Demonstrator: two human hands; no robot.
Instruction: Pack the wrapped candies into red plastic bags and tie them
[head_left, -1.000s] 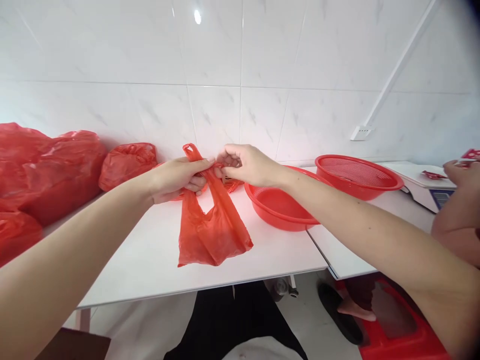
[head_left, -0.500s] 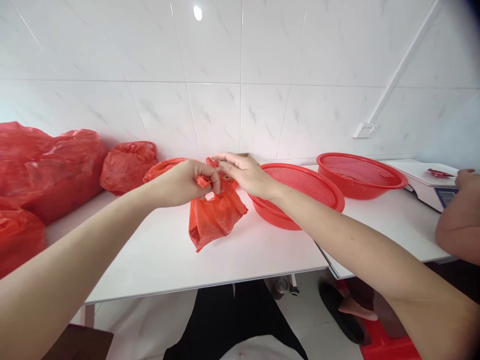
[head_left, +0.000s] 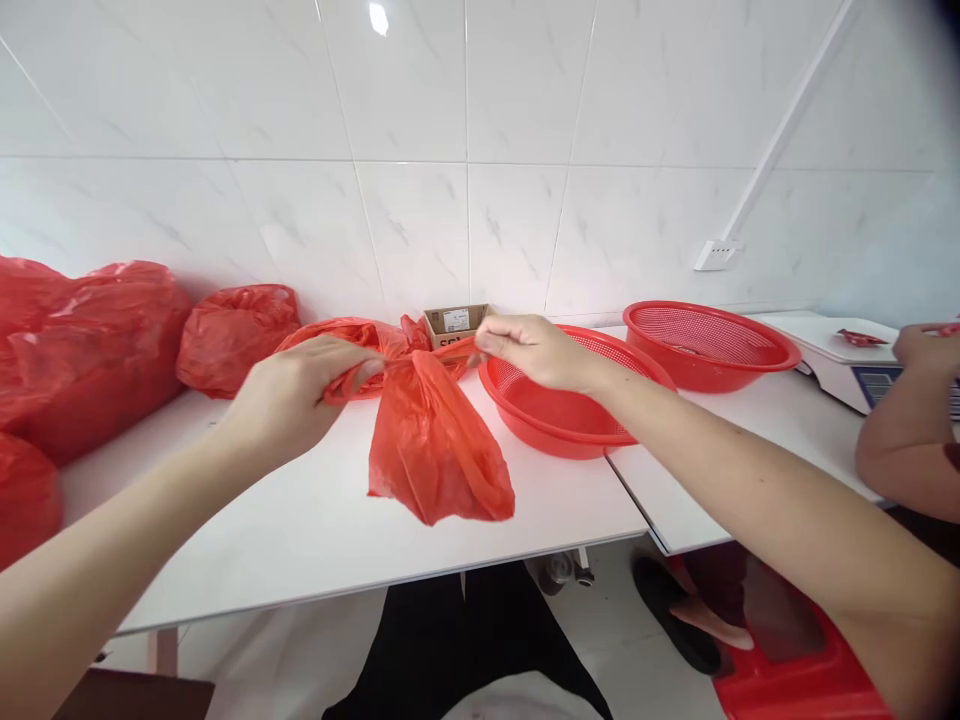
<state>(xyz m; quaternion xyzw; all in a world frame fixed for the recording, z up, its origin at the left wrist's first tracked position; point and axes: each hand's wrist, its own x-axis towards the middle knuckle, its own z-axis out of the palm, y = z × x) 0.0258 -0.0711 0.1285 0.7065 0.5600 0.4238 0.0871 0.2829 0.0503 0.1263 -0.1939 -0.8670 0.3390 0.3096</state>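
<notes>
A small red plastic bag [head_left: 439, 445] hangs over the front part of the white table, its two handles crossed at the top. My left hand [head_left: 304, 385] is closed around one handle and holds it out to the left. Between the thumb and fingers of my right hand [head_left: 529, 348] the other handle is pinched and stretched to the right. The bag's contents are hidden. Just behind it lies another red bag [head_left: 352, 330], partly covered by my left hand. A small cardboard box [head_left: 457, 322] stands by the wall behind my hands.
Large filled red bags [head_left: 97, 340] and a smaller one [head_left: 238, 335] line the left side. A red mesh basket [head_left: 555, 440] is beside my right forearm, another basket [head_left: 705, 375] farther right. A co-worker's hand [head_left: 919, 350] is near a white scale [head_left: 832, 365] bearing a red packet.
My hands have moved apart, drawing the bag's handles outward to either side. The bag's top is now gathered and its body hangs wider. The cardboard box shows more.
</notes>
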